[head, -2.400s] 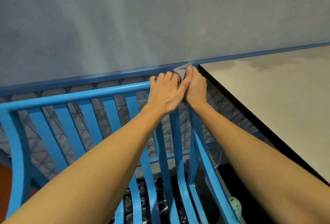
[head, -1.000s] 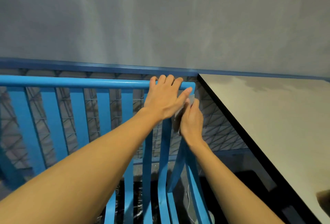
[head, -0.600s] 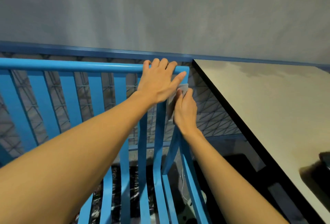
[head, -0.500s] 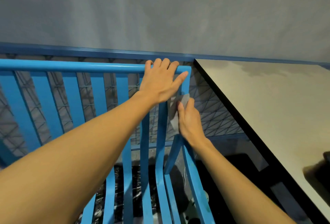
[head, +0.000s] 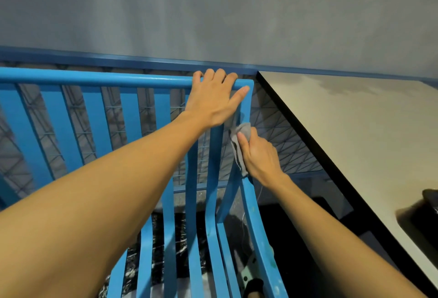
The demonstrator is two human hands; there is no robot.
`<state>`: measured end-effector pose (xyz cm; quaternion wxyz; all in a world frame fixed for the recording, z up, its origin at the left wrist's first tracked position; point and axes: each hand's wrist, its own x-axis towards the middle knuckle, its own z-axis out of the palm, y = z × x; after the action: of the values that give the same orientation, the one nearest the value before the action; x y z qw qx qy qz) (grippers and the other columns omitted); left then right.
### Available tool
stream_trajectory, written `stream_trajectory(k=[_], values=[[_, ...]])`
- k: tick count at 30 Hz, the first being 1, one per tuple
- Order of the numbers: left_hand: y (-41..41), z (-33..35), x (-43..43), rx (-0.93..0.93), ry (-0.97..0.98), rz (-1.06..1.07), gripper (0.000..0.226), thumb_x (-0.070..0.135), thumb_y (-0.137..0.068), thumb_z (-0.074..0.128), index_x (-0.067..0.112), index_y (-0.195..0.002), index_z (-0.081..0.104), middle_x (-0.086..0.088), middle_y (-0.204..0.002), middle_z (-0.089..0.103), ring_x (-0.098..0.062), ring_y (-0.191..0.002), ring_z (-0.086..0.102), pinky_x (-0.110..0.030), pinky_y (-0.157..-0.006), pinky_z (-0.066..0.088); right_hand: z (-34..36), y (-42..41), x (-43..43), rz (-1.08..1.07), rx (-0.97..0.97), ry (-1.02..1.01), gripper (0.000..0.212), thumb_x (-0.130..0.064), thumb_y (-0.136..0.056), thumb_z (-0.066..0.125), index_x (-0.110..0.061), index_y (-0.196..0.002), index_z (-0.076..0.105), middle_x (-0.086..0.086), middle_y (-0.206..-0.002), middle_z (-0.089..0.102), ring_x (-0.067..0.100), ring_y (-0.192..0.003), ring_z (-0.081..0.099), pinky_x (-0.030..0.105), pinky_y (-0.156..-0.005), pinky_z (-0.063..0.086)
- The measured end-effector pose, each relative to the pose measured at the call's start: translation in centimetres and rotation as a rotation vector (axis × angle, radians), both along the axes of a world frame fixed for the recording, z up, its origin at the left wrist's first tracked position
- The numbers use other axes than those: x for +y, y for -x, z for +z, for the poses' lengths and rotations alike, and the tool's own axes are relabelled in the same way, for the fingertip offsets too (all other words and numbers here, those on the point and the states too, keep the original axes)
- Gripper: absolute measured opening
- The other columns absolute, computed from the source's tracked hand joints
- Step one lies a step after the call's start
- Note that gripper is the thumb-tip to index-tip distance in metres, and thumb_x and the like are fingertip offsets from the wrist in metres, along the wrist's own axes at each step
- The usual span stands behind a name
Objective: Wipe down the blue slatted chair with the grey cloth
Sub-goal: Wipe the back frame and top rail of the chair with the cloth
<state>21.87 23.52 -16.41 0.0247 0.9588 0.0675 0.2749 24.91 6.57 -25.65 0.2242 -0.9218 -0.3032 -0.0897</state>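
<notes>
While my left hand [head: 213, 103] grips the top rail [head: 94, 79] of the blue slatted chair [head: 54, 117], fingers curled over it and thumb lying along its front, my right hand [head: 259, 155] pinches the grey cloth [head: 239, 141], bunched between thumb and curled fingers, and presses it against the chair's right-side post [head: 247, 105], a little below the top corner; the cloth wraps the inner face of that post and a loose tail hangs down beside my palm. I judge the job to be at an early stage; the cloth is working only this one upright, near the top, and nothing shows me which parts are already clean. The back slats [head: 132, 112] stretch away to my left, well apart from the cloth; the seat slats [head: 170, 238] lie below my arms; the side rail [head: 258, 226] running down toward me carries pale flecks, so I reckon it needs a pass too. The desk [head: 355, 131] stands just beside the chair on my right; its near edge leaves little room for my elbow.
</notes>
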Motion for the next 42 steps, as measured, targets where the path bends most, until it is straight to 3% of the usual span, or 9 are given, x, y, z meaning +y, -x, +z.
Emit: stream_trajectory(k=[4,7,10,16,21,24,31,35,42], values=[[0.1,0.0,-0.1,0.023,0.003,-0.009,0.058,0.056,-0.100,0.020,0.020,-0.138,0.043,-0.006,-0.125,0.053,-0.027,-0.114,0.044,-0.047,-0.103,0.024,2.3,-1.1,2.1,-0.072,-0.059,-0.065,0.043,-0.046,-0.104,0.018,-0.014,-0.108,0.047,0.013,-0.092,0.066,0.036,-0.083,0.062,0.041,-0.068,0.042],[0.3,0.1,0.1,0.042,0.001,-0.020,0.057,0.055,-0.100,0.020,0.019,-0.139,0.042,-0.006,-0.125,0.052,-0.027,-0.114,0.043,-0.047,-0.103,0.024,2.6,-0.6,3.8,-0.127,0.037,-0.243,0.037,-0.045,-0.103,0.028,-0.014,-0.109,0.046,0.013,-0.106,0.063,0.036,-0.092,0.060,0.043,-0.073,0.045],[0.4,0.2,0.0,0.038,-0.010,-0.026,0.058,0.055,-0.100,0.020,0.019,-0.139,0.042,-0.007,-0.126,0.052,-0.028,-0.114,0.044,-0.047,-0.103,0.024,-0.5,1.5,2.3,-0.087,0.125,-0.354,0.032,-0.043,-0.103,0.035,-0.014,-0.110,0.046,0.007,-0.105,0.058,0.028,-0.093,0.058,0.042,-0.072,0.046],[0.2,0.3,0.0,0.054,-0.020,-0.012,0.057,0.054,-0.100,0.021,0.018,-0.140,0.040,-0.008,-0.128,0.051,-0.030,-0.115,0.043,-0.048,-0.103,0.023,-2.4,2.2,0.4,-0.072,0.140,-0.203,0.038,-0.050,-0.101,0.031,-0.015,-0.105,0.043,0.008,-0.105,0.058,0.028,-0.094,0.055,0.041,-0.072,0.042],[0.2,0.6,0.3,0.067,-0.020,-0.025,0.057,0.054,-0.101,0.022,0.019,-0.142,0.039,-0.009,-0.130,0.050,-0.031,-0.117,0.042,-0.048,-0.103,0.023,-0.3,0.8,2.8,-0.070,0.234,-0.422,0.033,-0.039,-0.102,0.041,-0.007,-0.109,0.044,0.017,-0.102,0.061,0.034,-0.092,0.058,0.041,-0.070,0.043],[0.2,0.3,0.2,0.068,-0.046,-0.017,0.056,0.054,-0.100,0.024,0.019,-0.140,0.040,-0.010,-0.130,0.051,-0.032,-0.117,0.042,-0.048,-0.103,0.023,-1.5,2.2,1.4,-0.039,0.311,-0.410,0.035,-0.039,-0.102,0.042,-0.005,-0.109,0.045,0.016,-0.096,0.063,0.032,-0.087,0.059,0.039,-0.067,0.042],[0.1,0.6,0.0,0.109,-0.009,-0.017,0.059,0.058,-0.098,0.022,0.021,-0.141,0.039,-0.010,-0.132,0.049,-0.033,-0.121,0.040,-0.049,-0.105,0.022,-5.3,6.2,-3.4,0.022,0.480,-0.362,0.039,-0.043,-0.102,0.043,-0.011,-0.124,0.046,0.006,-0.112,0.060,0.022,-0.102,0.057,0.029,-0.075,0.038],[0.3,0.6,0.0,0.100,-0.014,-0.013,0.060,0.059,-0.097,0.026,0.020,-0.141,0.039,-0.011,-0.131,0.050,-0.033,-0.120,0.041,-0.051,-0.105,0.023,-3.8,4.5,-2.1,0.044,0.467,-0.311,0.052,-0.041,-0.102,0.043,-0.006,-0.140,0.035,0.015,-0.130,0.054,0.028,-0.117,0.052,0.028,-0.084,0.037],[0.6,0.6,-0.1,0.107,-0.057,-0.023,0.063,0.055,-0.092,0.045,0.019,-0.143,0.035,-0.014,-0.131,0.047,-0.036,-0.121,0.040,-0.052,-0.106,0.022,-2.4,3.4,1.2,-0.063,0.241,-0.437,0.044,-0.036,-0.102,0.044,-0.003,-0.131,0.043,0.019,-0.119,0.058,0.034,-0.105,0.057,0.041,-0.081,0.045]])
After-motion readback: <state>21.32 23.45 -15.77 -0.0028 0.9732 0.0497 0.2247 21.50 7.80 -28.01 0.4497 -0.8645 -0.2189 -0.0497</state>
